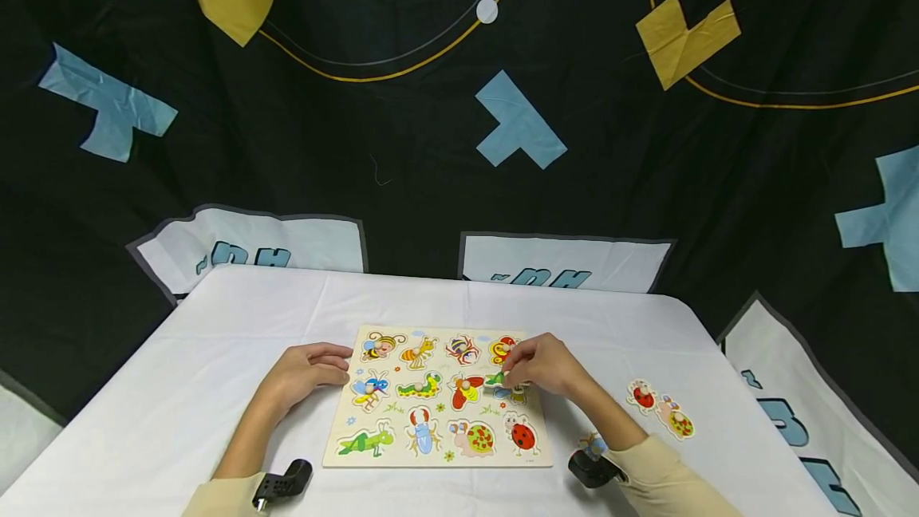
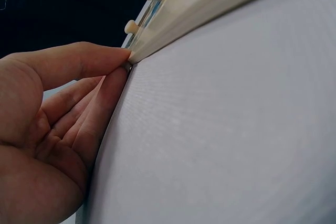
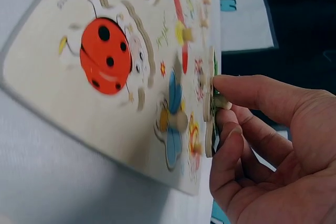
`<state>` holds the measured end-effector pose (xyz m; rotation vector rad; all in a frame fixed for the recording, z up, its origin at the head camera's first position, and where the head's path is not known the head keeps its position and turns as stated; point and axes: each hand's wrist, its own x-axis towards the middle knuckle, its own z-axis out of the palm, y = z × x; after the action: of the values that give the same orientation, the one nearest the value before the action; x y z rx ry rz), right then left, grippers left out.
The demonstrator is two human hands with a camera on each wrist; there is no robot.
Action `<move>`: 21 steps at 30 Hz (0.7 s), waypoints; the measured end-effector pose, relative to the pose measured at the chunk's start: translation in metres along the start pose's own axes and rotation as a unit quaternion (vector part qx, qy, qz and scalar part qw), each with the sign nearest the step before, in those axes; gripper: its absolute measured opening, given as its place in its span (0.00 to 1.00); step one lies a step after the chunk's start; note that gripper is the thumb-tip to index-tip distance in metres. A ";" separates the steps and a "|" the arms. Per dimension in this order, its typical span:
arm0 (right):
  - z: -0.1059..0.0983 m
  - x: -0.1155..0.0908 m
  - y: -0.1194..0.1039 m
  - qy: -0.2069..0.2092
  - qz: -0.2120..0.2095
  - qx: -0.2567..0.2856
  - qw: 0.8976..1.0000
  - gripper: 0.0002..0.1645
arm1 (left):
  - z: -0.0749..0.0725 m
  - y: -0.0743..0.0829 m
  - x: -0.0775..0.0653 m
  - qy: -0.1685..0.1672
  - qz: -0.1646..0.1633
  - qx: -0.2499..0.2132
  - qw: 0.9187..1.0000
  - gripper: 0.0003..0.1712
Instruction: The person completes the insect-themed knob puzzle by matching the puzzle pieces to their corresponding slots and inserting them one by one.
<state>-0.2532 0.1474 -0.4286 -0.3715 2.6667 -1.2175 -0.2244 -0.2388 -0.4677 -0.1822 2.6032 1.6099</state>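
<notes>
A pale wooden puzzle board (image 1: pixel 459 413) with colourful insect pictures lies on the white table. My left hand (image 1: pixel 309 373) is at its left side; in the left wrist view the thumb and a finger pinch the board's edge (image 2: pixel 157 48). Over the board's right part, my right hand (image 1: pixel 549 365) pinches a green puzzle piece (image 1: pixel 495 379) by its wooden knob (image 3: pixel 223 102). That piece stands nearly edge-on in the right wrist view, its picture mostly hidden. Below it on the board sits a blue-winged piece (image 3: pixel 175 121), and a red ladybug picture (image 3: pixel 106 56) lies nearby.
To the board's right lie a loose ladybug piece (image 1: pixel 642 395) and a snail piece (image 1: pixel 676 419), close together. Another loose piece (image 1: pixel 592 443) is partly covered by the right wrist camera (image 1: pixel 594 469). A black curtain (image 1: pixel 416 142) hangs behind the table.
</notes>
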 end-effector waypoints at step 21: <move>0.041 0.003 -0.035 -0.052 -0.050 0.009 0.997 0.07 | 0.000 -0.001 0.002 0.000 -0.005 0.000 1.000 0.29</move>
<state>-0.2400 0.0949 -0.4288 -0.5557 2.5758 -1.2126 -0.2258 -0.2396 -0.4691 -0.1936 2.5977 1.6081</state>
